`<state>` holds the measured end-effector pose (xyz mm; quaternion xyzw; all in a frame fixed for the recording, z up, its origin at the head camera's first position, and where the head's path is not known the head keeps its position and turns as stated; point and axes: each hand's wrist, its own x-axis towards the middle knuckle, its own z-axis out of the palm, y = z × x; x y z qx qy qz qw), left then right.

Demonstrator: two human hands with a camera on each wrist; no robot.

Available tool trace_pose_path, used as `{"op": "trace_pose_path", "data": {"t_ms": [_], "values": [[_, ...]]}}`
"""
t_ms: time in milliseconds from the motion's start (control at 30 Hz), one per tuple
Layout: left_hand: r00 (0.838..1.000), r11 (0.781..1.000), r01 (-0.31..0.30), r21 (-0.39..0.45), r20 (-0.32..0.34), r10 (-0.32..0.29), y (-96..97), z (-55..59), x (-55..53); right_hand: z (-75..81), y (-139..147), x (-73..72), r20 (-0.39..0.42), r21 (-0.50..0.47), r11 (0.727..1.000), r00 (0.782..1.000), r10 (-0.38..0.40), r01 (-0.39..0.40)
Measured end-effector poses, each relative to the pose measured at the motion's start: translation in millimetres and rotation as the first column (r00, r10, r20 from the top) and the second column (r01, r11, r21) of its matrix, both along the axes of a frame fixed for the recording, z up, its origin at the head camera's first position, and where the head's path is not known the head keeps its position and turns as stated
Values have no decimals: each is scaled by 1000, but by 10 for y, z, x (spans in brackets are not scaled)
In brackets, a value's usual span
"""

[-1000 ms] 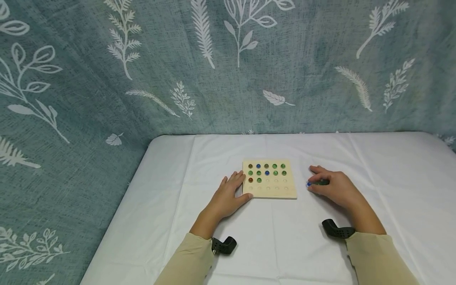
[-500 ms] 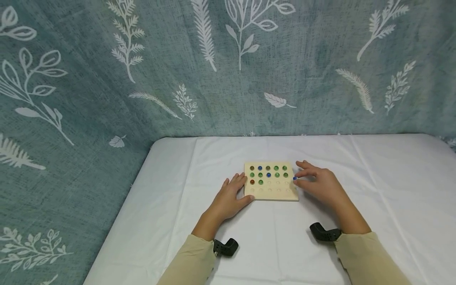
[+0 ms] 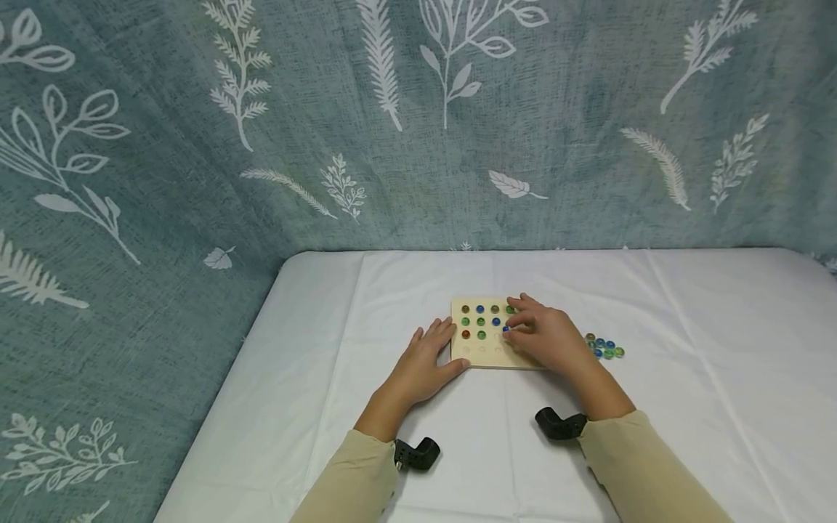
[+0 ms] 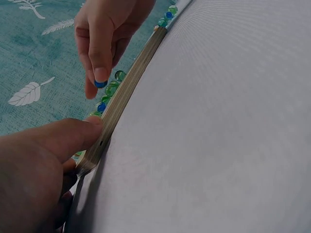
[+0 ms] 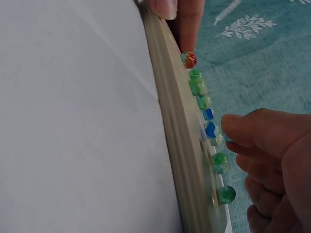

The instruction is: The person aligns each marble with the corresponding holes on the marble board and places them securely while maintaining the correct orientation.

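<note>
A pale wooden board (image 3: 484,358) with round hollows lies on the white cloth, with rows of green, blue and reddish-brown marbles in some of them. My left hand (image 3: 423,367) rests at its near left corner, fingers spread along the left side, thumb (image 4: 77,138) on the front edge. Over the third row, my right hand (image 3: 556,341) pinches a blue marble (image 4: 100,84) between thumb and fingertips, just above the board in the left wrist view. That hand covers the board's right part. In the right wrist view its fingers hide the held marble.
Several loose marbles (image 3: 608,353) in green, blue and brown lie in a cluster right of the board, partly behind the right wrist. The white tablecloth (image 3: 327,349) ends at a leaf-patterned teal curtain (image 3: 405,203) behind.
My right hand has carried the blue marble leftward from beside the loose cluster to over the board, uncovering that cluster. The left hand has stayed at the board's corner.
</note>
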<state>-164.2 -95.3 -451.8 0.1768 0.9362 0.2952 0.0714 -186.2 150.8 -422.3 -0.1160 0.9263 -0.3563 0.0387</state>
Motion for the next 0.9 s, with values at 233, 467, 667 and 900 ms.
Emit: {"op": "trace_pose_path", "data": {"t_ms": [233, 467, 667, 900], "values": [[1000, 1000, 5, 1, -1, -5, -1, -5, -11, 3, -124, -15, -26, 72, 997, 999, 43, -41], [1000, 1000, 10, 1, -11, -10, -1, 2, -6, -20, -175, -15, -58, 108, 993, 997, 54, -48], [1000, 1000, 8, 2, -4, -8, 0, 3, -6, -27, -183, -31, -68, 128, 990, 996, 65, -56], [1000, 1000, 5, 0, -5, -5, -12, -1, -4, -30, -190, -32, -57, 128, 990, 996, 68, -60]]}}
